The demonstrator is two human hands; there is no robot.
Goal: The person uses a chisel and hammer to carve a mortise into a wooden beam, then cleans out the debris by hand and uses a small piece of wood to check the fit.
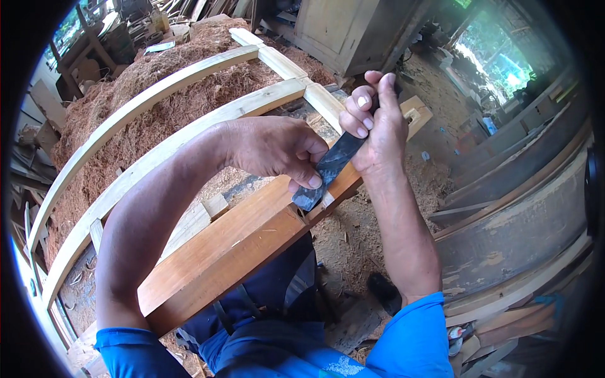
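Tool (340,159), dark + flat, ctr of frame, is gripped at upper end by R hand (380,123), pinched nr lower end by L hand (275,150); long axis is slanted down-left over wood beam (230,252), L hand nearer.

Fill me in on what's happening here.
A person's right hand grips the upper part of a flat dark tool, while the left hand pinches it near its lower end, right at a wooden beam. Whether it is cutting can't be told. Beyond are a pale curved frame and reddish shavings.
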